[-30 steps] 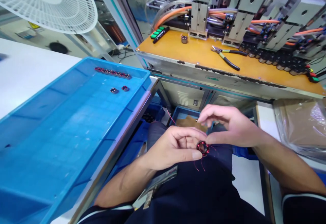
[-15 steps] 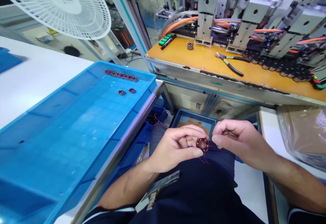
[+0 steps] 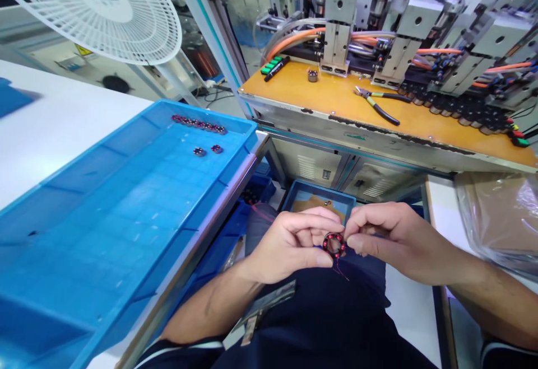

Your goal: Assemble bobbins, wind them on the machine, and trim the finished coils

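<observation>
Left hand [image 3: 290,243]: thumb and forefinger pinch the ring [image 3: 334,244], a small wound part with red coils around a dark centre. The other fingers are curled under it. The ring's open face is tilted up toward the camera, probably so that the windings can be seen.

Right hand [image 3: 390,240]: thumb and forefinger are pressed together against the ring's right rim. Whether they grip the rim itself or a fine lead there cannot be told. Thin red leads [image 3: 341,271] hang loose below the ring.

Location: the ring is held in the air above the lap, close to the body, with both hands touching it. A bin [image 3: 294,192] sits on the floor just beyond the hands.

Surroundings: the tray [image 3: 126,201] stands to the left. A row of similar rings [image 3: 197,124] lies along its far wall, and two loose ones [image 3: 208,150] lie just in front of the row. The rest of the tray floor is bare. The bench [image 3: 336,97] ahead carries pliers [image 3: 378,103], a marker [image 3: 275,69] and one small part [image 3: 312,75], all well apart from the hands. A fan [image 3: 96,10] stands at upper left. A bag [image 3: 500,212] lies at right.
</observation>
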A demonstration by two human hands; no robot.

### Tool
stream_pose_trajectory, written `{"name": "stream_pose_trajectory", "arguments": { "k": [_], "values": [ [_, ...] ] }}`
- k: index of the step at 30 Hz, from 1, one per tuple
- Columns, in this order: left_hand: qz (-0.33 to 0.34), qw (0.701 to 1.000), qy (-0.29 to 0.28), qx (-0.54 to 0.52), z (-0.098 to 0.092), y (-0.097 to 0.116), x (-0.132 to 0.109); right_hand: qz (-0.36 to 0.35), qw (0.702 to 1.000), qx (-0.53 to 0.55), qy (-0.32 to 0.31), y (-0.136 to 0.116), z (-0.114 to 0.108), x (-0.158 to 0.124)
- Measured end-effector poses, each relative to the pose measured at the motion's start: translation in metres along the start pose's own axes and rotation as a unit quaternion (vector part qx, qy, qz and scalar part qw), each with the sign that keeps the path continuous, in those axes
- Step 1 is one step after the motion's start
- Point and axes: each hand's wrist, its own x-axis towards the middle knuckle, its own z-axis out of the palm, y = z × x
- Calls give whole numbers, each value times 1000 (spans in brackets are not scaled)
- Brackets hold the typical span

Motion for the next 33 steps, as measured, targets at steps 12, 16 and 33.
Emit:
{"name": "stream_pose_trajectory", "arguments": {
  "k": [12,16,33],
  "values": [
    [52,998,-20,-2,3,-2,5,-60,995,-58,55,0,11,-10],
    [55,998,-20,4,4,0,2,-123,986,-108,27,2,6,-16],
    [-43,992,-42,-109,5,-4,2,-404,858,-296,112,10,4,3]
  ]
}}
